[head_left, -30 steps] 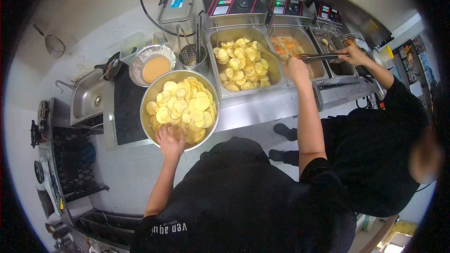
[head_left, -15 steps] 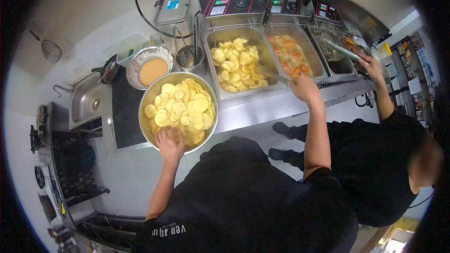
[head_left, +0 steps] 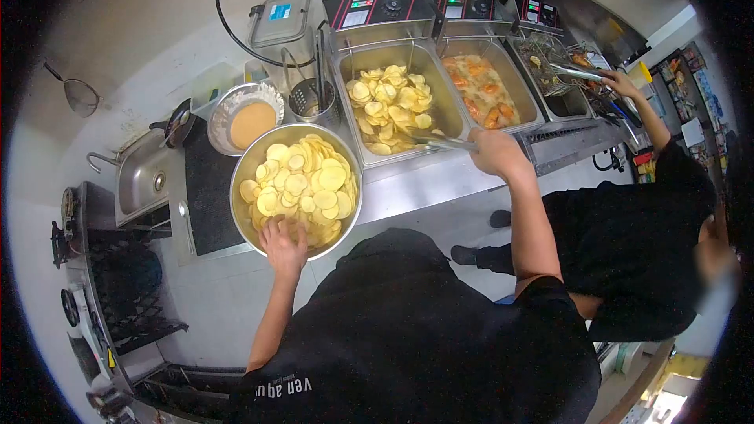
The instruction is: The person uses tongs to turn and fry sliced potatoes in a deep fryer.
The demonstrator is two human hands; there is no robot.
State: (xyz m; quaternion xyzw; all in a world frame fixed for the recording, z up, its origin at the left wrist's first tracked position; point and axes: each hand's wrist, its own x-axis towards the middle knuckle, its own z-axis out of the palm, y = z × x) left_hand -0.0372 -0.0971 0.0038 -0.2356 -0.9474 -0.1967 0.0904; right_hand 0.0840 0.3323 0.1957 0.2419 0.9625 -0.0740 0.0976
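Through the head view, my only one, I see a steel bowl (head_left: 258,154) of pale round slices (head_left: 302,180) at nine o'clock, with my left hand (head_left: 284,246) over its near rim, fingers curled among the slices; I cannot tell whether they pinch any. Toward half past two, my right hand (head_left: 499,153) is closed around the handle of a long metal utensil (head_left: 444,142), whose far end reaches into the nearest vat (head_left: 445,106) at half past twelve, among more slices there. I judge that a low, flat sweep under those slices separates them with least breakage or splash. The vat's front rim needs care. The bowl seems to overhang the counter (head_left: 404,195) edge, so I would press lightly there. The counter strip before the vat leaves some room; at two o'clock, a co-worker's hand (head_left: 620,82) limits reaching.
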